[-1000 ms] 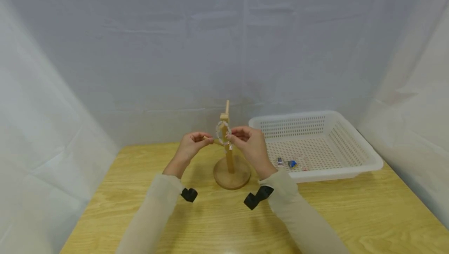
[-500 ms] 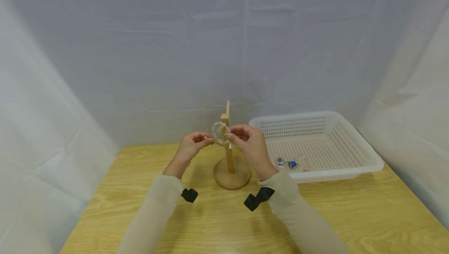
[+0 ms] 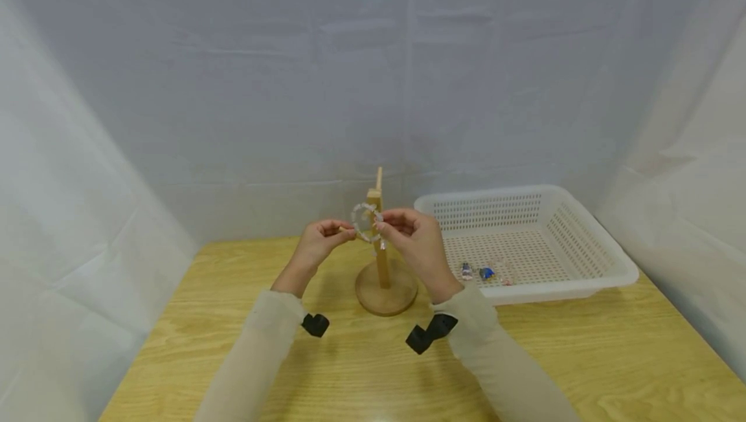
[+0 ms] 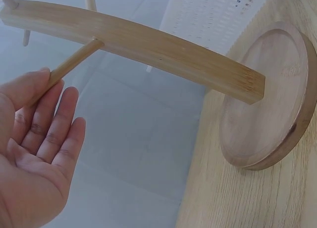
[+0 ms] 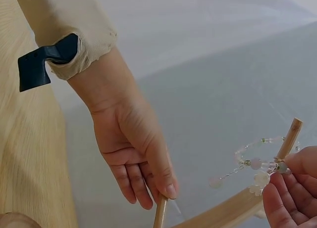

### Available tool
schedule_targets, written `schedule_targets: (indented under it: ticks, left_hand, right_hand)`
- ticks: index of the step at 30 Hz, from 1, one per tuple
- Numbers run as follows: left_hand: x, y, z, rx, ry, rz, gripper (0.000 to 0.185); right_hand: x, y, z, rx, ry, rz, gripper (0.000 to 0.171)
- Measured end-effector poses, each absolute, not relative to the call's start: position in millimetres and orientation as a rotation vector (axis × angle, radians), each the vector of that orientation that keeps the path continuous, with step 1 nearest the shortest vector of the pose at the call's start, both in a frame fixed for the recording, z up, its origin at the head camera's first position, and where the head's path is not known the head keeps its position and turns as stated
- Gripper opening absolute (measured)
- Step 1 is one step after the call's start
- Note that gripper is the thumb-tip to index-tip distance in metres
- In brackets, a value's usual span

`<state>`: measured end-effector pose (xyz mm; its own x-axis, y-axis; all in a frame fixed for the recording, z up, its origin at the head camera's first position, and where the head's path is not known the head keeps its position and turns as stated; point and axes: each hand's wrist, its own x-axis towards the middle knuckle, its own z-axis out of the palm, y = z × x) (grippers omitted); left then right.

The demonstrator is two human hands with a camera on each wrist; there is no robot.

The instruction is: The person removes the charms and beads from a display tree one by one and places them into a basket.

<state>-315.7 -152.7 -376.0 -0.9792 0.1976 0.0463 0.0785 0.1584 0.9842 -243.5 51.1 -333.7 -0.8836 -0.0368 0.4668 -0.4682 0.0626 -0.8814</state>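
My left hand (image 3: 323,241) pinches the end of a wooden peg (image 4: 77,61) on the stand, between thumb and forefinger; its other fingers are loosely bent. The stand has a curved wooden post (image 4: 148,44) on a round base (image 4: 267,114). To the right of the post, my right hand (image 3: 416,241) pinches a bracelet (image 5: 256,163) of clear and pale pink beads with a dangling charm (image 5: 215,182). Its loop overlaps another peg (image 5: 290,139) in the right wrist view, the peg's tip sticking out above it. From the head, the loop hangs before the upper post.
A white perforated basket (image 3: 606,241) stands at the right of the wooden table (image 3: 361,370). Near its front wall lie a blue piece (image 3: 486,274) and other small shiny items (image 3: 467,271). Pale sheeting (image 3: 280,85) encloses the back and sides.
The bracelet's loop has swung left and turned to face the head camera more fully, still in the right fingertips. Both hands have stayed nearly in place.
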Motion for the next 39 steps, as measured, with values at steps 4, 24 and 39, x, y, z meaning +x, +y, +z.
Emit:
schedule_targets:
  ticks: [4, 24, 39]
  left_hand:
    - [-315, -152, -377, 0.298, 2.331, 1.965, 0.018]
    - [-316, -152, -376, 0.335, 2.331, 1.989, 0.011]
    - [-316, -153, -378, 0.332, 2.322, 2.015, 0.003]
  right_hand:
    - [-243, 52, -334, 0.51, -2.031, 1.882, 0.019]
    - [-236, 53, -330, 0.551, -1.999, 1.928, 0.019]
    - [-231, 53, -330, 0.605, -1.956, 1.947, 0.017]
